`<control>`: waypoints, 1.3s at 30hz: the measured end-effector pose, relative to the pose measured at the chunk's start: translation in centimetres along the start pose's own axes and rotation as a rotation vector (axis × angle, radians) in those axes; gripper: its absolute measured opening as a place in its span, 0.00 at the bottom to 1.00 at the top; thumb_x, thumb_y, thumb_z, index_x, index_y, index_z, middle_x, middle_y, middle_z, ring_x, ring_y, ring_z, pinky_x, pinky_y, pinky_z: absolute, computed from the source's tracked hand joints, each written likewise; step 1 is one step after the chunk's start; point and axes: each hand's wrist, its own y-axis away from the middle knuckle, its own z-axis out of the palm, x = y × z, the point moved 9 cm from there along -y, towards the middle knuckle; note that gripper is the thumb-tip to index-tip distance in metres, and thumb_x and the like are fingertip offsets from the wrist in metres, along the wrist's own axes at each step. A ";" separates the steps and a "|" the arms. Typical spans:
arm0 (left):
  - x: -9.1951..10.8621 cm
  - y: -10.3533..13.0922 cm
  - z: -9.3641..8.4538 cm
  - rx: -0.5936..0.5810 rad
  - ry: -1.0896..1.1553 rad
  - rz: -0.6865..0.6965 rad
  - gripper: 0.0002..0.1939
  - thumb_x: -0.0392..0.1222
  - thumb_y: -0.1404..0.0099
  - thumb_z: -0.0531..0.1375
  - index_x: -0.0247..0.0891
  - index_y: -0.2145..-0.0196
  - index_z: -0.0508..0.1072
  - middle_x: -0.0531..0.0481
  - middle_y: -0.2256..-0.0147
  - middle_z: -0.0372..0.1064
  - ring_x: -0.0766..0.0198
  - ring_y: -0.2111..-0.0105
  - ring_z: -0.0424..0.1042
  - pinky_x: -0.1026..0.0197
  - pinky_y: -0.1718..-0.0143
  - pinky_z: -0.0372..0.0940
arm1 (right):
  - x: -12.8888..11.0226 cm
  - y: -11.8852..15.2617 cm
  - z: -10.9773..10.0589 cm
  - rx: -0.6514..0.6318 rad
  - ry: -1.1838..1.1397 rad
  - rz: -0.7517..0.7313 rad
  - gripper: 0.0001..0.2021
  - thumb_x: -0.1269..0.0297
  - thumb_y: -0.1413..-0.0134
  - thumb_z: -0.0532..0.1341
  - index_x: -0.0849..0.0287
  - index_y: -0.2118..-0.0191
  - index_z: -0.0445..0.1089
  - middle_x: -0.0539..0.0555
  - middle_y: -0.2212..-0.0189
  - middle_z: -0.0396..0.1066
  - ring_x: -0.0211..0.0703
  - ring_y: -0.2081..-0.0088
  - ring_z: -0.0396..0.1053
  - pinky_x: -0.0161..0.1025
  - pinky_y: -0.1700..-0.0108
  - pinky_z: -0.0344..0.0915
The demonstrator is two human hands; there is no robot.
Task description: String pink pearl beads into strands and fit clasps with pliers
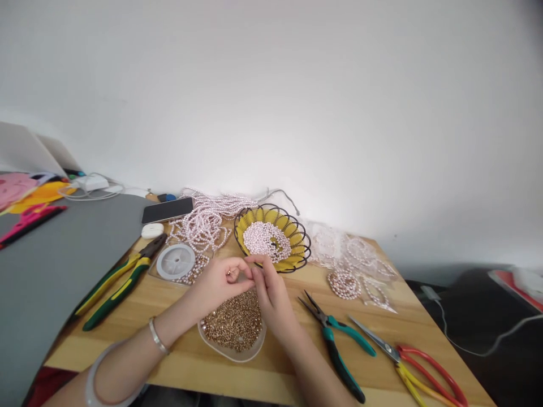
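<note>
My left hand [227,278] and my right hand [270,288] meet fingertip to fingertip above a white dish [231,355] of small gold beads [233,322]. The left fingers are curled, and a few tiny gold beads seem to show in the palm. My right thumb and index finger pinch close to the left fingertips. Whatever is between them is too small to make out. Just beyond my hands stands a yellow basket with black wire loops [297,233], holding pale pink bead strands [265,240].
At left lie yellow-green pliers [123,282], a clear spool [175,261], a white case [152,230], a phone [167,211] and more pink bead strands [203,217]. At right are needle-nose pliers [328,325], scissors [396,356], coiled beads [343,284] and plastic bags [360,254]. A wall [271,102] rises behind.
</note>
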 end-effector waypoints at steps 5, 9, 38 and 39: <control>0.5 0.5 -0.1 0.054 -0.090 0.044 0.04 0.36 0.43 0.60 0.38 0.75 0.70 0.61 0.82 0.50 0.69 0.80 0.51 0.64 0.75 0.45 | 0.0 0.1 0.1 -0.017 0.109 -0.020 0.10 0.68 0.32 0.52 0.55 0.49 0.65 0.48 0.73 0.66 0.44 0.71 0.65 0.39 0.64 0.60; 0.7 0.6 0.0 0.048 -0.083 0.059 0.02 0.35 0.45 0.60 0.38 0.74 0.70 0.61 0.82 0.51 0.69 0.80 0.52 0.65 0.76 0.46 | 0.1 0.2 0.4 -0.024 0.053 0.005 0.11 0.70 0.34 0.52 0.55 0.49 0.63 0.48 0.73 0.66 0.43 0.72 0.63 0.38 0.67 0.58; 0.4 0.5 0.0 0.021 0.429 -0.005 0.07 0.40 0.41 0.66 0.35 0.69 0.72 0.61 0.80 0.51 0.73 0.80 0.53 0.68 0.79 0.50 | 0.0 -0.9 -1.3 -0.045 -0.438 0.114 0.09 0.61 0.39 0.66 0.54 0.57 0.67 0.60 0.46 0.76 0.50 0.46 0.76 0.56 0.39 0.66; 0.2 0.4 0.1 0.023 0.450 -0.017 0.08 0.41 0.41 0.66 0.35 0.69 0.71 0.61 0.80 0.52 0.73 0.80 0.53 0.68 0.79 0.50 | -0.1 -1.0 -1.3 -0.035 -0.422 0.095 0.09 0.61 0.39 0.66 0.54 0.57 0.67 0.60 0.46 0.76 0.51 0.46 0.75 0.57 0.39 0.66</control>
